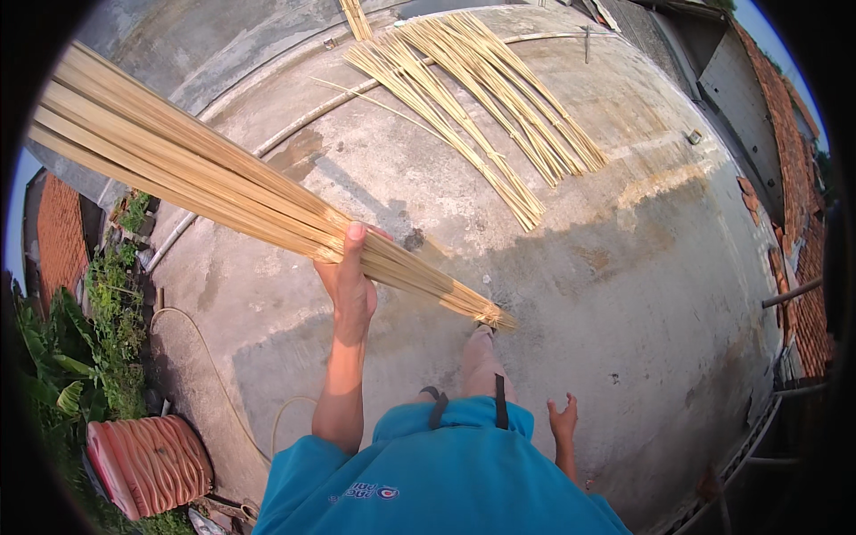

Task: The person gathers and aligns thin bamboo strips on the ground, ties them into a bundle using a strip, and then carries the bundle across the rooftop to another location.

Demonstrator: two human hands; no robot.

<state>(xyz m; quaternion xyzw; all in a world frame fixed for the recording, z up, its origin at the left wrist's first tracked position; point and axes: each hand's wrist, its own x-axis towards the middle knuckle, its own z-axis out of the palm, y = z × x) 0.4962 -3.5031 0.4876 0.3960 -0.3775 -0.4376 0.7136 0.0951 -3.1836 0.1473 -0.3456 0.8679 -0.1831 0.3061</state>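
A long bundle of pale split bamboo strips (223, 183) slants from the upper left down toward my feet. My left hand (350, 272) is closed around it, thumb lying across the top. The strips fan apart at the far upper-left end and draw together at the tied lower end, close to my foot. Beside my right hip, my right hand (563, 417) hangs with its fingers apart and nothing in it. More bamboo bundles (499, 98) lie spread on the concrete ahead of me.
A long pole (312, 116) lies across the concrete floor (624, 294) under the far bundles. At the lower left a thin hose (209, 361) curls beside stacked reddish wavy sheets (152, 464). Plants (116, 330) border the left edge; tiled roofs (807, 267) rise at the right.
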